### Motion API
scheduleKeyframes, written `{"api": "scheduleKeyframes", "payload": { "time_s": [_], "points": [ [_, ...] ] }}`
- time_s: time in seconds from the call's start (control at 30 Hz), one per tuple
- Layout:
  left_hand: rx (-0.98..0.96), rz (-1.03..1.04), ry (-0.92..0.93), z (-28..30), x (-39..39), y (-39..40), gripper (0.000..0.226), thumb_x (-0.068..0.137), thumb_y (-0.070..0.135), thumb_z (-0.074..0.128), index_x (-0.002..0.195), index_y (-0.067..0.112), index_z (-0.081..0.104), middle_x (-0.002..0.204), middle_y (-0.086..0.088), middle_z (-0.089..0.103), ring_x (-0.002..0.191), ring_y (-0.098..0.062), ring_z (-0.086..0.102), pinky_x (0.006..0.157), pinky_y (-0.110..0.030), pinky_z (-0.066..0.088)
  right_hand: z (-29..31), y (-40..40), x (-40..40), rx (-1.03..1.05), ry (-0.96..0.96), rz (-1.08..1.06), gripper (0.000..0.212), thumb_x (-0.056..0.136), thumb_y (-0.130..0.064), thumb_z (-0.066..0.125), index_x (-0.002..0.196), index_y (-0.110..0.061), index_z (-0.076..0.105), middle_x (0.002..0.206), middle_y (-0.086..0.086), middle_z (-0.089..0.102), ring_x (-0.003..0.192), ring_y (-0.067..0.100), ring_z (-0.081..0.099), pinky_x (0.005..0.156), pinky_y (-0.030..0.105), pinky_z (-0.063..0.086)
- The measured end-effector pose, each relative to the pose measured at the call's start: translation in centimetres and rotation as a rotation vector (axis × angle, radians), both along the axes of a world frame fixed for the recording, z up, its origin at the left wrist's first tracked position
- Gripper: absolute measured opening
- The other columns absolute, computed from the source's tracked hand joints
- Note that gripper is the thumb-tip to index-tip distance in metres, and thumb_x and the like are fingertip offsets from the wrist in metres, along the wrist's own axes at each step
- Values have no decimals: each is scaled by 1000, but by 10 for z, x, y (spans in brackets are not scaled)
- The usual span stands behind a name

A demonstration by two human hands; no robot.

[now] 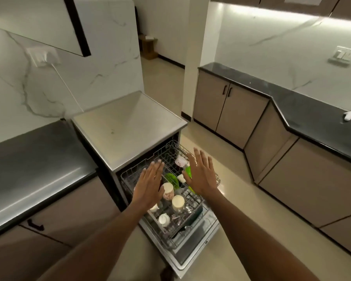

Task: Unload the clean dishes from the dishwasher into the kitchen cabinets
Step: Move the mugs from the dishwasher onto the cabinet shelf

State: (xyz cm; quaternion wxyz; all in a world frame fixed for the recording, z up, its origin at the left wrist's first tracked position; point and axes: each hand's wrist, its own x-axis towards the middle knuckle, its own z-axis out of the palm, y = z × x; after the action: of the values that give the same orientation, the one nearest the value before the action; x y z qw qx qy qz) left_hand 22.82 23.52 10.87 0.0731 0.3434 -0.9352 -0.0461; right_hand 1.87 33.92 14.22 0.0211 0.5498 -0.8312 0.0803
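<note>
Dishwasher stands open at centre, door down, wire rack pulled out over door. Rack holds upturned cups, small white pieces, green plates. Left hand flat, fingers spread and released, palm down above rack's left side, holding nothing. Right hand likewise flat, fingers loose, above rack's right side. Hands apart, cups showing between them. Dark counter left of dishwasher; closed base cabinets along right wall.
</note>
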Motion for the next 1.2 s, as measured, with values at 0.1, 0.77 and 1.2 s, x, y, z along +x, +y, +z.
{"api": "scheduleKeyframes", "payload": {
  "time_s": [0.1,0.77,1.2],
  "points": [
    [85,7,-68,-37,-14,-5,92,96,39,57,165,15,0,172,-7,10,159,-25,10,128,-46,18,-38,6,-17,75,-56,-60,74,101,-58,46,161,-20,26,172,17,15,159,38,15,127,59,18],
    [406,46,-108,-148,-87,-74,75,94,37,36,161,6,21,165,-14,30,153,-31,28,122,-46,31,-147,-55,-89,344,-287,-45,75,99,-53,53,160,-17,29,168,17,26,153,38,29,123,55,29],
    [657,446,33,-226,-113,-85,87,85,11,70,160,6,25,164,-16,31,152,-32,29,123,-41,31,-274,-96,-72,548,-503,197,95,78,-50,80,154,-14,35,161,12,38,151,33,34,121,49,35]
  ]
}}
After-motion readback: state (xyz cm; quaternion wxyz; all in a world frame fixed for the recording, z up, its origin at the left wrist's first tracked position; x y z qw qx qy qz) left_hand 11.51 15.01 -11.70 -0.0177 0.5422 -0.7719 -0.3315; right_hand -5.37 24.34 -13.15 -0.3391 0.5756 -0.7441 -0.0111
